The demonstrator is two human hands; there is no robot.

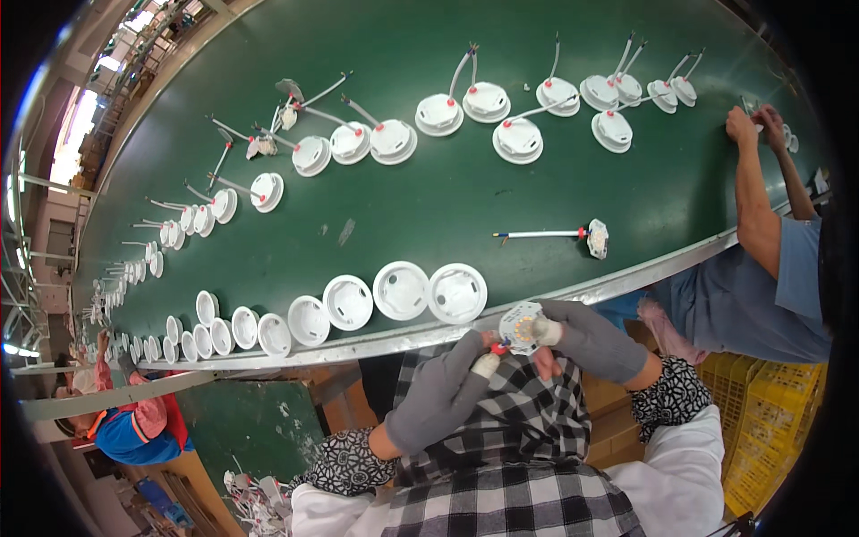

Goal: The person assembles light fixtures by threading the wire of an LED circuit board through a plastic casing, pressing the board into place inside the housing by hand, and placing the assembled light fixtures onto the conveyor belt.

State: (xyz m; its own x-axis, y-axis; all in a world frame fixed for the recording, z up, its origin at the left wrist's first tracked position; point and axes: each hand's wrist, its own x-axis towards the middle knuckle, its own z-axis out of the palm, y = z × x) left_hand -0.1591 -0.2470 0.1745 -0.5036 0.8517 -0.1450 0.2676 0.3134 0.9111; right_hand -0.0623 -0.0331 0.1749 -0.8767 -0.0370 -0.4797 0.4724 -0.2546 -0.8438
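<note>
Both my hands wear grey gloves and meet just below the belt's near edge. My right hand point(586, 338) grips a small round white light board point(522, 326) with yellow dots on its face. My left hand point(446, 387) pinches the red-tipped wire end point(495, 349) at the board's lower left. In front of me on the green conveyor belt point(429, 197) stands a row of empty round white housings point(401, 290). A loose board with a white cable point(573, 236) lies on the belt to the right.
Several assembled white lamp units with cables point(516, 140) lie along the belt's far side. A co-worker's arm point(753, 199) reaches onto the belt at right, beside yellow crates point(769, 421). Another person point(134, 421) sits at the left. More cabled parts point(255, 501) lie below.
</note>
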